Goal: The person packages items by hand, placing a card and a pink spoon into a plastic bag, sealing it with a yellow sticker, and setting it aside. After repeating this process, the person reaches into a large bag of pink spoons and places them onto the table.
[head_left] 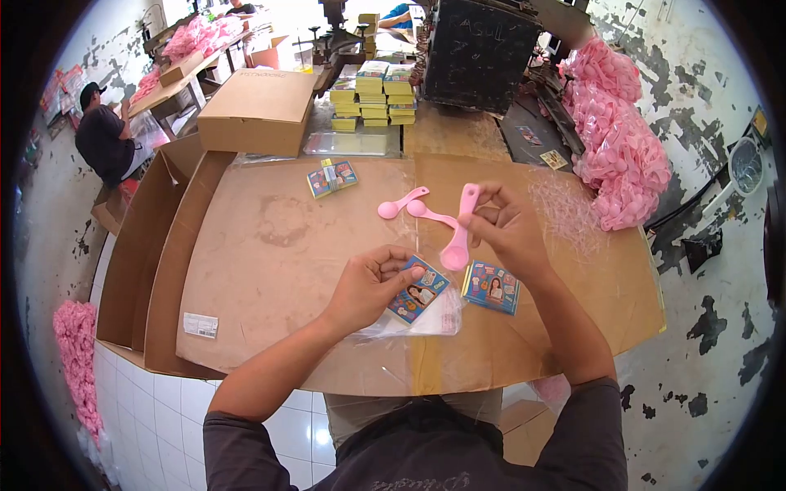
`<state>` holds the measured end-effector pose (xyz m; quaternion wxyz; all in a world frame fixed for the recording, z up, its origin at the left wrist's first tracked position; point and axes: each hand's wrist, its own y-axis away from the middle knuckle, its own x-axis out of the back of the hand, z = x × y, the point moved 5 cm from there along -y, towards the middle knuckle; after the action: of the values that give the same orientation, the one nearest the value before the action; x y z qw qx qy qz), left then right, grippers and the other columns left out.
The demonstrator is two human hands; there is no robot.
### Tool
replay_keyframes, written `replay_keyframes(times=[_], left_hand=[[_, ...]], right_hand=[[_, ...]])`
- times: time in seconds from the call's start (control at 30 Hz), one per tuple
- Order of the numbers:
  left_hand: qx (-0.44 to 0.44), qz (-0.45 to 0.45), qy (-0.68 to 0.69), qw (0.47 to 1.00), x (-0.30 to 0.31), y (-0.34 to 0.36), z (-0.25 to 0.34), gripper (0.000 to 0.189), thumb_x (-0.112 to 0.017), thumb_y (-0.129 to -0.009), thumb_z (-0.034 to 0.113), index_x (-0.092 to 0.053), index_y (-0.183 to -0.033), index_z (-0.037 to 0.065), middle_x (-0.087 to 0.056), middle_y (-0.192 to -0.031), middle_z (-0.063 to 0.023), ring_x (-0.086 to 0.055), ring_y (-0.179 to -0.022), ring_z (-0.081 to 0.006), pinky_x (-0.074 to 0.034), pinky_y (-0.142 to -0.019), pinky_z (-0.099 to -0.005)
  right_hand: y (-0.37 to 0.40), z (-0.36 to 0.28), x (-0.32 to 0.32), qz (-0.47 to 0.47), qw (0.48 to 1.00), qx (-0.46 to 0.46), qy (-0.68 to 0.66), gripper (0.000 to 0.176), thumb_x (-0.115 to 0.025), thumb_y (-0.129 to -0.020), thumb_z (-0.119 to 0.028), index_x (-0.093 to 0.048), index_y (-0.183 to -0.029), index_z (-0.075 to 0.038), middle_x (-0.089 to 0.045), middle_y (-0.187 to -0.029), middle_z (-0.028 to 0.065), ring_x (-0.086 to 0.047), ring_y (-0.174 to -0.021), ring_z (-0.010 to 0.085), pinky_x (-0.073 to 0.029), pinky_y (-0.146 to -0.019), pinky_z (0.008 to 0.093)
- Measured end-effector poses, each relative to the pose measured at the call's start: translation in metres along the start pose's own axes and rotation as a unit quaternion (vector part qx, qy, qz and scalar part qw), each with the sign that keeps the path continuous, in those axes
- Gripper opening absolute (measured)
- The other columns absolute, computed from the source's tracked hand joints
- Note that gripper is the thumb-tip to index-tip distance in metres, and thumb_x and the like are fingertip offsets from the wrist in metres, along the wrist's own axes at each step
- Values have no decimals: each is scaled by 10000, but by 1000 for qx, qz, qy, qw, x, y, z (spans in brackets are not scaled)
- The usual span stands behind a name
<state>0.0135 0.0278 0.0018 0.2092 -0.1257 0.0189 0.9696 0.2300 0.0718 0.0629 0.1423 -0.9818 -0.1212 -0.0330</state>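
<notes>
One spoon (457, 244) between right fingers (489, 199), card (420, 293) in left fingers (386, 263)

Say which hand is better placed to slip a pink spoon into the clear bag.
Probably right. The right hand pinches a pink spoon just above the clear bag, which the left hand holds.

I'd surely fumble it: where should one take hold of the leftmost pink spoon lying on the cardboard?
Pinch the leftmost pink spoon by its thin handle, near the far tip, coming straight down from above. It lies flat, and a second spoon lies close on its right, so a sideways reach would likely bump that.
</notes>
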Motion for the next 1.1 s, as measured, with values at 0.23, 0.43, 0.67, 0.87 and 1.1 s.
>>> replay_keyframes(times=[0.23, 0.43, 0.67, 0.87, 1.1], left_hand=[[30, -7, -32, 999, -5, 4, 6, 264, -689, -1016, 100, -658, -1225, -59, -764, -1061, -92, -717, -935, -97, -595, -780, -242], [22, -5, -16, 1000, -3, 1, -1, 290, -690, -1016, 113, -660, -1244, -64, -768, -1077, -98, -714, -913, -89, -592, -764, -231], [-25, -7, -32, 999, -2, 1, -2, 287, -687, -1020, 114, -662, -1248, -58, -764, -1087, -96, -705, -917, -85, -579, -758, -226], [-25, -22, 12, 999, -5, 1, 9, 287, -672, -1038, 163, -666, -1261, -18, -752, -1070, -61, -688, -913, -69, -565, -773, -221], [8, -57, 10, 998, -1, 3, 9, 309, -663, -1045, 188, -644, -1288, -3, -752, -1019, -23, -677, -885, -37, -529, -721, -190]], right_hand=[[14, -16, -23, 44, 997, 25, -56, 530, -726, -928, 43, -475, -1394, 11, -658, -1089, 97, -718, -879, 141, -604, -706, 251], [21, -15, -25, 83, 988, 97, -89, 538, -712, -939, 47, -472, -1417, -8, -625, -1137, 80, -720, -926, 150, -611, -716, 252], [23, -18, -33, 77, 989, 85, -95, 518, -700, -944, 61, -475, -1405, -5, -621, -1150, 81, -719, -943, 148, -612, -713, 247], [34, 6, -38, -5, 986, 149, 75, 475, -674, -992, -4, -468, -1419, -15, -613, -1205, 94, -670, -1105, 199, -546, -922, 354], [21, -39, -41, -133, 981, 124, 73, 175, -714, -929, -37, -712, -1104, -37, -595, -1382, 109, -569, -1308, 264, -462, -1056, 425]])
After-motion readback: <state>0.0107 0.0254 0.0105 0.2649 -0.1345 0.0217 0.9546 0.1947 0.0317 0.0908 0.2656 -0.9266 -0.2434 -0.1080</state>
